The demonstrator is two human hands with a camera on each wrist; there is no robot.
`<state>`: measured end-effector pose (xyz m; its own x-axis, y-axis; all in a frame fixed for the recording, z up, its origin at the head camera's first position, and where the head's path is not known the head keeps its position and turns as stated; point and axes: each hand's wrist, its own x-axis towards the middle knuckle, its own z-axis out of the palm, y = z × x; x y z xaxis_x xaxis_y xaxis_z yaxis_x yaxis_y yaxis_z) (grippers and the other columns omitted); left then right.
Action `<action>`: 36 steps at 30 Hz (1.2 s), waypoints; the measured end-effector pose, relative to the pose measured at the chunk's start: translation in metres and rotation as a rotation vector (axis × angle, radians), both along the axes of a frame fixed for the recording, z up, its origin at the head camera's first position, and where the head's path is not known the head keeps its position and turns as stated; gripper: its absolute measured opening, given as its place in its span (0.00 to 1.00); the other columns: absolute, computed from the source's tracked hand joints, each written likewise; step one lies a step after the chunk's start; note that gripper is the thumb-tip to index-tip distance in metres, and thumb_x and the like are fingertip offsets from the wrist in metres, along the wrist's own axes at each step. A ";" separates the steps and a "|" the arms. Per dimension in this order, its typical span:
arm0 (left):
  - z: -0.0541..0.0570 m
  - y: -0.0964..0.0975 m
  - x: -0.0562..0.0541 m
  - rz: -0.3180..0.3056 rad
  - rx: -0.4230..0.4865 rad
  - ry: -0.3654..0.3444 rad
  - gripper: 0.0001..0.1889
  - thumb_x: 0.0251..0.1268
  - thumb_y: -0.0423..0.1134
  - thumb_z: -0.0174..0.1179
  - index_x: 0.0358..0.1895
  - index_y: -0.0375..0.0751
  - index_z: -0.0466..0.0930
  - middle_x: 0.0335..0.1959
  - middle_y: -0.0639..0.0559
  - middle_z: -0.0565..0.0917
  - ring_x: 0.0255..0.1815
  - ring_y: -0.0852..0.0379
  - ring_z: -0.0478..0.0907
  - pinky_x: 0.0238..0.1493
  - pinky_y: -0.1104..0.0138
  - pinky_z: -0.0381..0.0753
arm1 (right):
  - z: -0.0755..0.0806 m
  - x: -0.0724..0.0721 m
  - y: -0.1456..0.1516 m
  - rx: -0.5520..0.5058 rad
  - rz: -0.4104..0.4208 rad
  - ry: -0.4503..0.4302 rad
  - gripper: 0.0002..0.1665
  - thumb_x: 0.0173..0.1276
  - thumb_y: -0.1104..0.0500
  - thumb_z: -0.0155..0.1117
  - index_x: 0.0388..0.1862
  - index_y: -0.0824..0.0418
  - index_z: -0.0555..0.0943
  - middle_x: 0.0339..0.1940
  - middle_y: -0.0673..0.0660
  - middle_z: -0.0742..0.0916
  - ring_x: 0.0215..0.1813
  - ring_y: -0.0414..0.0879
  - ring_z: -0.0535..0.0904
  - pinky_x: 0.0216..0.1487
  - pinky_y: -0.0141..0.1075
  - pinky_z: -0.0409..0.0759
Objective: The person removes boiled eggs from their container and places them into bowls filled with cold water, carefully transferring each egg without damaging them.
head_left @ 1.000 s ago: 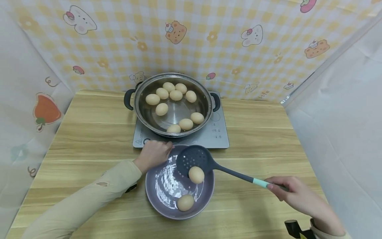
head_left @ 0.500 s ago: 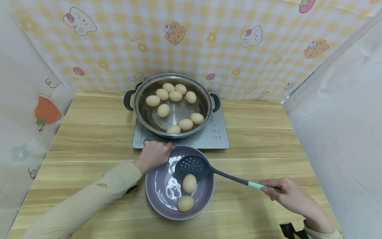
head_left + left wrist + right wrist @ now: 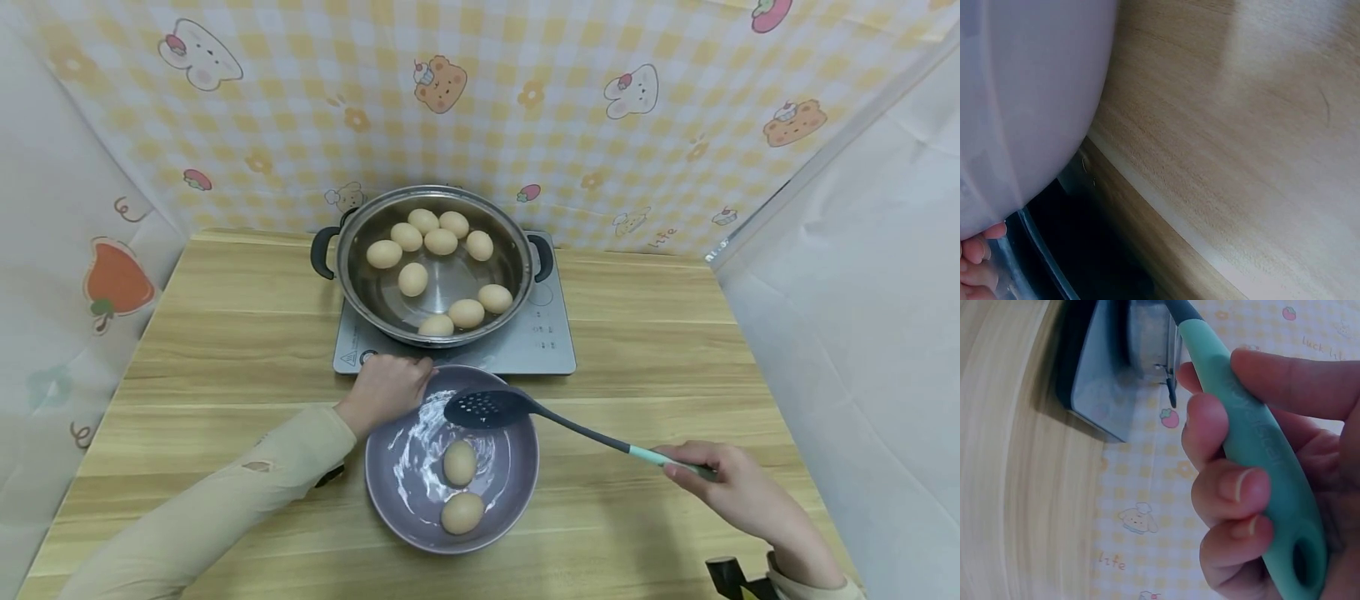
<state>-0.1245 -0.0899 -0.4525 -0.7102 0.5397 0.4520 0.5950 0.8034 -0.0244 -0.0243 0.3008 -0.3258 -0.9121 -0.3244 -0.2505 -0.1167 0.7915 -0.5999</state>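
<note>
Egg (image 3: 460, 463) now off skimmer (image 3: 487, 408), in bowl (image 3: 386, 483)

The bowl (image 3: 397, 492) at lower centre looks glossy and smooth, the skimmer (image 3: 491, 409) matt plastic, the pot (image 3: 375, 304) shiny metal, the desk (image 3: 645, 333) wood-grained.

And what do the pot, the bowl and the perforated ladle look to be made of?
Pot: probably stainless steel, silvery and shiny.
Bowl: likely glazed ceramic; its glossy inside throws bright reflections.
Perforated ladle: perhaps nylon or silicone, given its dull dark head; mint handle probably plastic, lettering seemingly moulded.
</note>
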 end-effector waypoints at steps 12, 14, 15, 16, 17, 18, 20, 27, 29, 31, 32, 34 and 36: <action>0.000 -0.001 0.000 -0.004 -0.002 0.017 0.14 0.57 0.45 0.56 0.18 0.43 0.70 0.04 0.58 0.60 0.04 0.60 0.56 0.05 0.68 0.55 | 0.010 -0.010 0.001 -0.121 0.048 0.109 0.13 0.62 0.68 0.58 0.45 0.68 0.80 0.17 0.42 0.66 0.18 0.36 0.60 0.19 0.32 0.61; 0.000 -0.002 0.000 -0.004 0.002 0.013 0.14 0.57 0.45 0.56 0.18 0.43 0.71 0.04 0.58 0.59 0.05 0.61 0.56 0.05 0.68 0.55 | 0.014 -0.015 -0.001 -0.129 0.062 0.096 0.12 0.64 0.68 0.55 0.45 0.69 0.79 0.17 0.43 0.67 0.16 0.36 0.58 0.17 0.32 0.61; -0.001 -0.002 0.000 -0.004 0.003 0.009 0.14 0.57 0.45 0.55 0.18 0.43 0.71 0.04 0.58 0.59 0.05 0.61 0.56 0.05 0.68 0.55 | 0.015 -0.018 -0.003 -0.133 0.065 0.084 0.10 0.65 0.67 0.54 0.43 0.69 0.79 0.16 0.43 0.66 0.15 0.35 0.57 0.16 0.32 0.61; -0.001 -0.002 0.000 -0.004 0.005 0.007 0.14 0.57 0.45 0.55 0.18 0.43 0.70 0.04 0.58 0.59 0.05 0.61 0.56 0.05 0.68 0.55 | 0.017 -0.021 -0.004 -0.137 0.067 0.073 0.09 0.66 0.67 0.52 0.41 0.68 0.79 0.15 0.43 0.66 0.14 0.35 0.55 0.15 0.31 0.60; -0.001 -0.001 0.000 -0.005 0.006 0.006 0.14 0.58 0.45 0.55 0.18 0.43 0.70 0.04 0.58 0.59 0.05 0.61 0.56 0.05 0.68 0.55 | 0.018 -0.024 -0.006 -0.146 0.069 0.065 0.09 0.68 0.66 0.50 0.38 0.67 0.79 0.14 0.44 0.66 0.13 0.35 0.54 0.13 0.31 0.59; -0.001 -0.001 0.000 -0.006 0.008 0.006 0.14 0.58 0.44 0.55 0.18 0.43 0.70 0.04 0.58 0.59 0.05 0.61 0.56 0.05 0.68 0.55 | 0.018 -0.027 -0.008 -0.156 0.068 0.055 0.09 0.69 0.66 0.49 0.36 0.64 0.78 0.14 0.45 0.65 0.12 0.35 0.53 0.12 0.31 0.57; 0.000 -0.001 0.000 -0.006 0.010 0.008 0.14 0.57 0.44 0.56 0.18 0.43 0.70 0.04 0.58 0.58 0.05 0.60 0.57 0.05 0.67 0.55 | 0.019 -0.035 -0.012 -0.187 0.072 0.045 0.10 0.70 0.65 0.46 0.31 0.61 0.75 0.13 0.48 0.65 0.11 0.38 0.52 0.11 0.30 0.56; -0.001 -0.001 0.000 -0.002 0.014 0.019 0.14 0.56 0.44 0.58 0.18 0.42 0.69 0.05 0.57 0.57 0.05 0.59 0.57 0.06 0.67 0.55 | 0.019 -0.066 -0.032 -0.210 0.045 0.050 0.11 0.72 0.62 0.45 0.37 0.65 0.74 0.15 0.50 0.69 0.11 0.40 0.55 0.11 0.32 0.57; -0.001 -0.001 0.001 0.004 0.009 0.018 0.14 0.56 0.44 0.58 0.18 0.42 0.69 0.05 0.57 0.58 0.05 0.58 0.58 0.06 0.67 0.56 | 0.019 -0.075 -0.039 -0.179 0.024 0.048 0.12 0.72 0.60 0.45 0.36 0.65 0.74 0.15 0.50 0.69 0.12 0.39 0.55 0.12 0.32 0.58; 0.000 -0.001 0.001 0.005 0.008 0.017 0.15 0.56 0.45 0.57 0.18 0.42 0.69 0.05 0.57 0.58 0.04 0.58 0.58 0.06 0.66 0.56 | 0.020 -0.083 -0.048 -0.137 -0.011 0.030 0.14 0.72 0.56 0.45 0.37 0.65 0.75 0.15 0.51 0.68 0.12 0.39 0.55 0.13 0.33 0.58; 0.000 -0.001 0.001 0.005 0.008 0.015 0.14 0.57 0.45 0.57 0.18 0.42 0.69 0.04 0.57 0.59 0.04 0.58 0.58 0.06 0.67 0.56 | 0.020 -0.088 -0.052 -0.113 -0.029 0.024 0.15 0.72 0.55 0.45 0.39 0.64 0.75 0.16 0.51 0.69 0.13 0.39 0.56 0.14 0.33 0.59; 0.000 -0.001 0.001 0.003 0.011 0.019 0.14 0.56 0.45 0.57 0.18 0.42 0.69 0.04 0.57 0.60 0.04 0.57 0.59 0.05 0.66 0.56 | 0.019 -0.096 -0.060 -0.069 -0.052 0.028 0.17 0.72 0.53 0.44 0.45 0.64 0.76 0.18 0.54 0.72 0.13 0.40 0.56 0.15 0.33 0.59; 0.000 -0.001 0.001 0.000 0.015 0.024 0.14 0.56 0.45 0.57 0.18 0.43 0.69 0.04 0.57 0.60 0.04 0.58 0.58 0.05 0.66 0.55 | 0.017 -0.103 -0.067 -0.038 -0.066 0.040 0.19 0.72 0.54 0.44 0.52 0.64 0.74 0.23 0.56 0.76 0.14 0.40 0.57 0.16 0.32 0.59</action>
